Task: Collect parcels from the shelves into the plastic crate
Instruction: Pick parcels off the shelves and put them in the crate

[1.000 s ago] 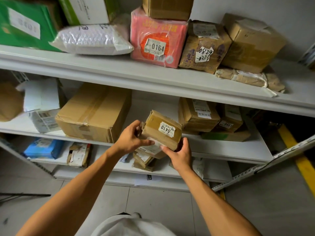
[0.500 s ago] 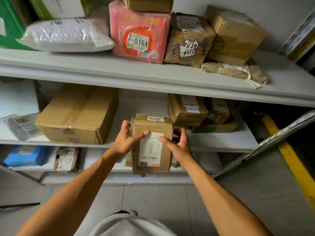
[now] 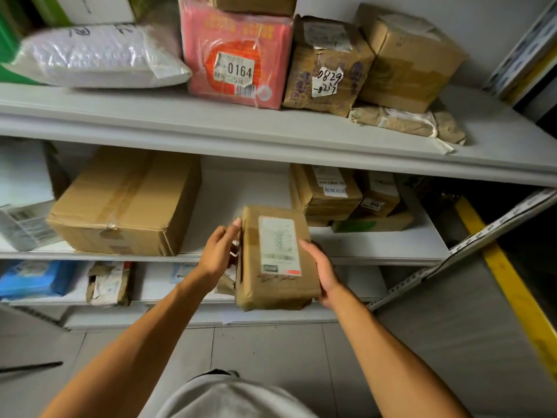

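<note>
A brown taped parcel [image 3: 275,257] with a white label facing up is held in front of the middle shelf [image 3: 391,245], clear of its board. The right hand [image 3: 321,271] cups the parcel's right edge, fingers curled beneath it. The left hand [image 3: 217,251] lies against its left side with fingers straight and pressed together, fingertips at the top corner.

The grey metal shelving has 3 boards in view. The top shelf [image 3: 211,122] carries a white padded mailer [image 3: 96,57], a pink packet [image 3: 236,52] marked 0164 and brown boxes. A large cardboard box [image 3: 123,203] sits on the middle shelf at left. The floor [image 3: 271,348] is pale tile, with a yellow stripe [image 3: 509,285] at right.
</note>
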Tool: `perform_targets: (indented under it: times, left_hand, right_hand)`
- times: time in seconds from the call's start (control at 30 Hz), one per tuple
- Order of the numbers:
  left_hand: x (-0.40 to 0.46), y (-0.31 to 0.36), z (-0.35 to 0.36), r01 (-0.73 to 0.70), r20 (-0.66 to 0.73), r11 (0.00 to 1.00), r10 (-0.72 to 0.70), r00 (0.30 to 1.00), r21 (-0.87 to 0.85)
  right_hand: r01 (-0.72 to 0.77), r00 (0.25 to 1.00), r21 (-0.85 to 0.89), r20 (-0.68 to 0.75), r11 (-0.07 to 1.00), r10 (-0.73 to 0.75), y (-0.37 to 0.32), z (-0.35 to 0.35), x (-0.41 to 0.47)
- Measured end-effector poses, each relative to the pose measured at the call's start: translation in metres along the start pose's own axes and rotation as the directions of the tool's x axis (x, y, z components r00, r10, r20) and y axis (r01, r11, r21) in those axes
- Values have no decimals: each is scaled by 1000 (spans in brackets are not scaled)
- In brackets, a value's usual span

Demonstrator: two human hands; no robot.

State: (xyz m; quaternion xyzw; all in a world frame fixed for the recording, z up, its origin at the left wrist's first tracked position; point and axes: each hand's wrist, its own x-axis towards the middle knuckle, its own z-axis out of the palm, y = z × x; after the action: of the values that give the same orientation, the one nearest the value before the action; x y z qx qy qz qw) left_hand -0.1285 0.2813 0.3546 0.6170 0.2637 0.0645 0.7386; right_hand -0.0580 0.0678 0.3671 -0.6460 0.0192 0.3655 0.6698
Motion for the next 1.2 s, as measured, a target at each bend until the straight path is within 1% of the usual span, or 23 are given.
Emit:
perform_targets:
  times: [0.07, 0.1, 0.17, 0.2, 0.23, 0.27, 0.3, 0.33, 0.37, 0.4, 0.43, 0.47, 0.53, 0.6, 0.67, 0.73, 0.8, 0.87, 0.97, 1.03, 1.13, 1.2]
  left_hand:
    - [-2, 6, 0, -32, 15, 999, 33, 999, -21]
    - [-4, 10, 0, -52, 45, 998, 53, 998, -25]
    - [-8, 15, -3, -101, 112, 995, 102, 988, -18]
    - [-10, 17, -4, -131, 133, 991, 132, 982, -16]
    - [-12, 18, -5, -159, 145, 987, 159, 977, -12]
    - [-12, 18, -6, -176, 154, 984, 174, 973, 0]
    - [-12, 17, -7, -176, 164, 984, 172, 971, 12]
    - [-13, 17, -8, -158, 175, 987, 152, 973, 18]
    - [-13, 16, -8, -119, 186, 993, 113, 976, 19]
    - [-13, 15, -8, -56, 197, 998, 50, 979, 24]
    - [-13, 13, -8, 19, 211, 999, -28, 977, 44]
    - [-13, 12, -7, 96, 223, 993, -109, 969, 69]
    - [-11, 12, -5, 227, 255, 969, -245, 935, 99]
    - [-6, 12, -7, 323, 305, 946, -316, 898, 32]
    - [-3, 12, -16, 416, 362, 900, -349, 864, -126]
    - [-2, 9, -28, 503, 411, 813, -367, 834, -293]
    - [-1, 2, -37, 543, 447, 722, -352, 822, -429]
    - [1, -8, -43, 549, 462, 664, -328, 824, -508]
    - [1, -14, -48, 573, 540, 606, -264, 799, -551]
    - [-1, -11, -48, 586, 563, 579, -246, 789, -567]
    - [1, -13, -48, 581, 537, 568, -267, 800, -583]
    - [3, -9, -49, 604, 546, 562, -295, 784, -565]
  right_hand:
    - [-124, 991, 222, 80, 967, 109, 10, -4, -6]
    - [-191, 981, 252, 89, 949, 174, 10, 0, -15]
    - [-245, 966, 169, 126, 955, 226, 6, 3, -33]
    - [-278, 961, 180, 59, 944, 272, -21, 21, -62]
    - [-296, 951, 241, -10, 924, 308, -43, 31, -84]
    - [-297, 951, 236, -19, 925, 310, -50, 31, -85]
    - [-282, 956, 231, -8, 931, 292, -39, 26, -73]
    - [-294, 953, 228, -9, 928, 304, -10, 16, -49]
    - [-304, 950, 260, 8, 917, 312, 6, 10, -34]
    - [-291, 954, 307, 19, 906, 299, 13, 9, -26]
    - [-235, 967, 376, -1, 896, 254, 14, 11, -20]
    - [-174, 980, 390, -19, 904, 197, 18, 9, -10]
    - [-154, 983, 352, -39, 923, 179, 16, 10, 3]
    - [-140, 985, 316, -53, 938, 165, 13, 12, 9]
    - [-114, 986, 306, -78, 945, 145, 14, 13, 14]
    - [-40, 992, 292, -100, 956, 72, 10, 12, 15]
    - [28, 999, 316, -52, 948, -12, 6, 9, 20]
    - [95, 995, 294, -20, 951, -93, -1, 10, 26]
    - [151, 988, 210, 7, 966, -156, -9, 16, 32]
    - [160, 987, 171, -3, 972, -162, -14, 20, 35]
    - [143, 990, 103, -34, 984, -140, -18, 28, 39]
    - [130, 991, 87, -49, 988, -126, -20, 34, 43]
